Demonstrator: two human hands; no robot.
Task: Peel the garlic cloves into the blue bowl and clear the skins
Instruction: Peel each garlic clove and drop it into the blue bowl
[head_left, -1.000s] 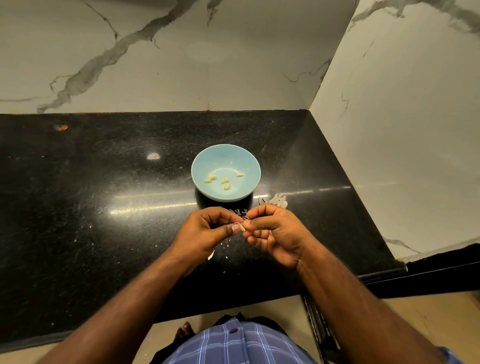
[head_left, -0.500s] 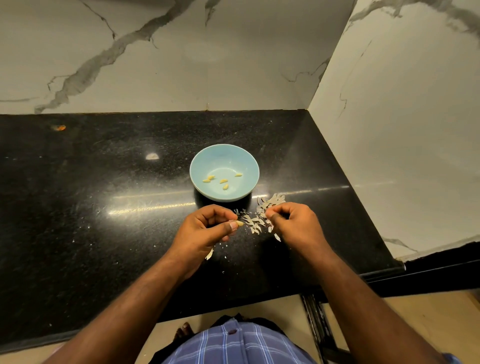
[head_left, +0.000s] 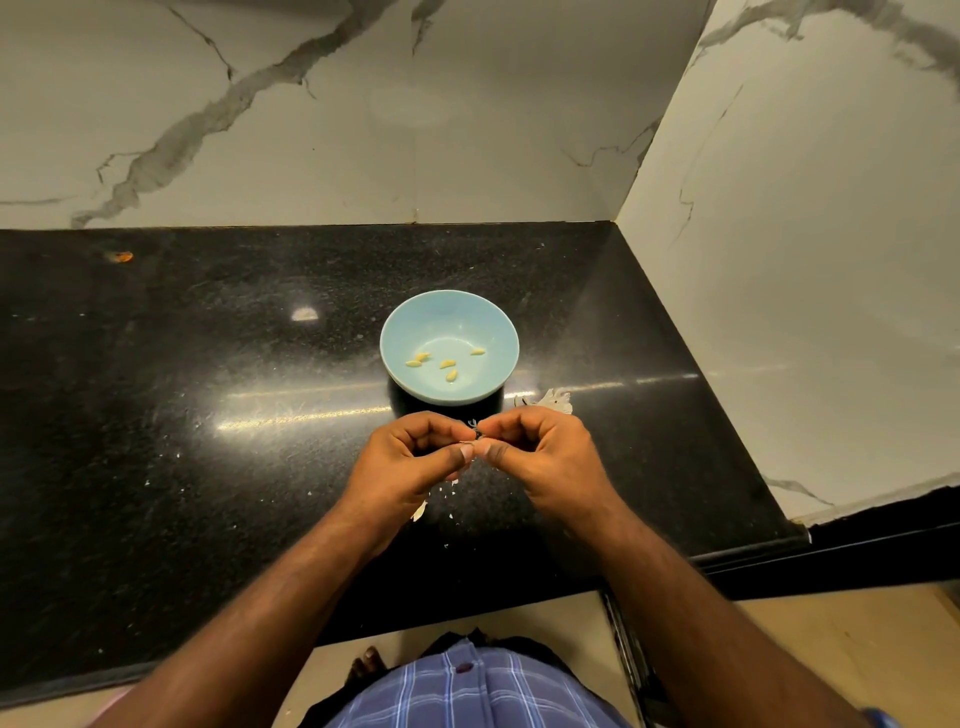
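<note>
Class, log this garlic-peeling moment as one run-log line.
left hand: pinching clove | right hand: pinching same clove | blue bowl: peeled cloves inside | skins: on counter

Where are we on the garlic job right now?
Done: five peeled cloves lie in the blue bowl. In hand: the left hand and right hand meet in front of the bowl, pinching something small, mostly hidden, probably another clove. Left: loose skins on the black counter, beside the bowl and under the hands, not cleared.
</note>
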